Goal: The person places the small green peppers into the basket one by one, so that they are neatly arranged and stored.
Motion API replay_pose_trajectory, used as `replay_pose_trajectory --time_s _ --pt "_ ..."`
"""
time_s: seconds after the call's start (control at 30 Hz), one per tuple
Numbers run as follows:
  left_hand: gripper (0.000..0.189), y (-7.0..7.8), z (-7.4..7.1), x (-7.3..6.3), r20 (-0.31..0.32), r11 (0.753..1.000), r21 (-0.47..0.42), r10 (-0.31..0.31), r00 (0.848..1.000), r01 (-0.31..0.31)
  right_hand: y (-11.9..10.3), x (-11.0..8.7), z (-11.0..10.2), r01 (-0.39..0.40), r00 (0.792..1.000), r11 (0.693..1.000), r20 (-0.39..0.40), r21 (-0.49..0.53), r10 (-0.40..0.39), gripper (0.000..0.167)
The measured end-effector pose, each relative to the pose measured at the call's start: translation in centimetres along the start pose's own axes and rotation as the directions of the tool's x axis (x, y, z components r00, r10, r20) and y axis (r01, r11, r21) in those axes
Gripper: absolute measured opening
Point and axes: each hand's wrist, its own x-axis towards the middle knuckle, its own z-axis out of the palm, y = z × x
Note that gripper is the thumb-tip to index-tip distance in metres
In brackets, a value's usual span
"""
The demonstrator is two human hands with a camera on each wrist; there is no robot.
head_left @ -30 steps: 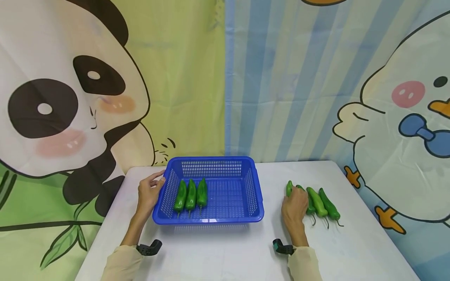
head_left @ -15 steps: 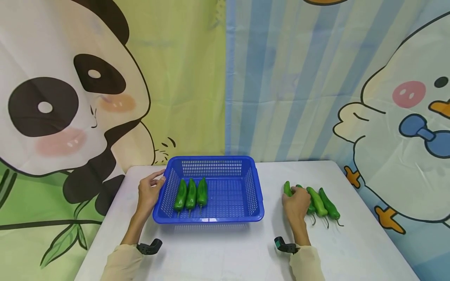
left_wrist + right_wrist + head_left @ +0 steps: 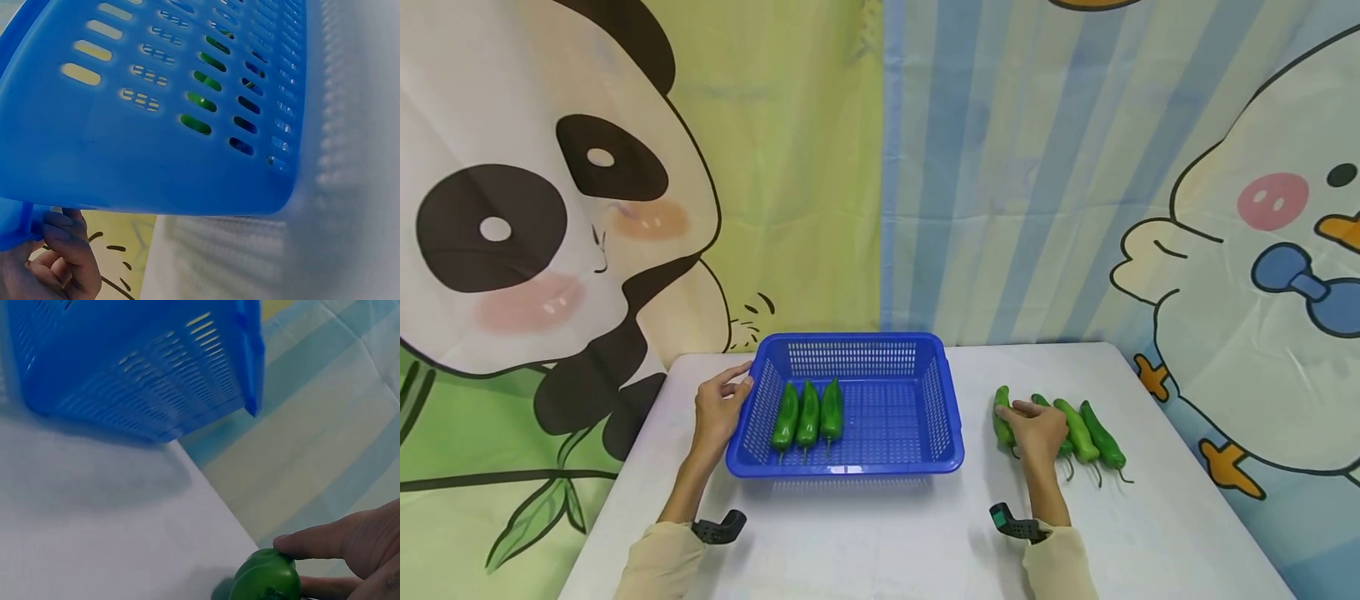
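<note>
The blue plastic basket (image 3: 850, 472) stands on the table with three green chili peppers (image 3: 807, 417) side by side in its left half. At its left rim my left hand (image 3: 717, 410) grips the edge; in the left wrist view, curled fingers (image 3: 70, 240) show against the rim. Right of the basket, my right hand (image 3: 1037, 429) pinches a green chili pepper (image 3: 1003, 417) between thumb and finger. The right wrist view shows this chili pepper (image 3: 265, 578) end-on under the thumb. Three more chili peppers, one a lighter green chili pepper (image 3: 1077, 431), lie just right of that hand, which partly covers the nearest.
The white table (image 3: 865, 542) has its back edge against a hanging printed curtain (image 3: 1000, 167). A strip of table separates the basket from the pinched chili pepper. Each wrist wears a black camera (image 3: 718, 528).
The chili pepper in my right hand has shifted left, widening its gap from the others. My right hand has turned, uncovering more of it. The left hand and basket stay put.
</note>
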Motion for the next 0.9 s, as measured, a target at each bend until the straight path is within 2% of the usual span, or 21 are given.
replay_pose_trajectory --time_s 0.1,0.27,0.4,0.6,0.9 --pt "0.039 0.1 -0.1 -0.1 0.013 1.000 -0.002 -0.012 1.000 0.012 -0.5 0.0 -0.3 -0.112 0.993 0.987 0.059 0.114 0.106 0.043" --pt "0.039 0.2 -0.1 -0.1 0.017 1.000 -0.008 -0.015 1.000 0.016 -1.0 0.3 -0.8 -0.265 0.962 0.933 0.141 0.245 0.236 0.048" --pt "0.039 0.3 -0.1 -0.1 0.011 1.000 -0.006 -0.009 1.000 0.009 -1.0 0.6 -1.2 -0.328 0.938 0.895 0.214 0.302 0.271 0.048" --pt "0.038 0.2 0.0 -0.1 0.004 1.000 -0.014 -0.008 1.000 0.008 -1.2 0.8 -1.5 -0.426 0.893 0.845 0.303 0.323 0.334 0.023" --pt "0.038 0.0 0.0 0.0 0.002 1.000 -0.028 0.007 1.000 -0.007 -2.3 0.5 -1.3 -0.454 0.878 0.799 0.352 0.395 0.325 0.013"
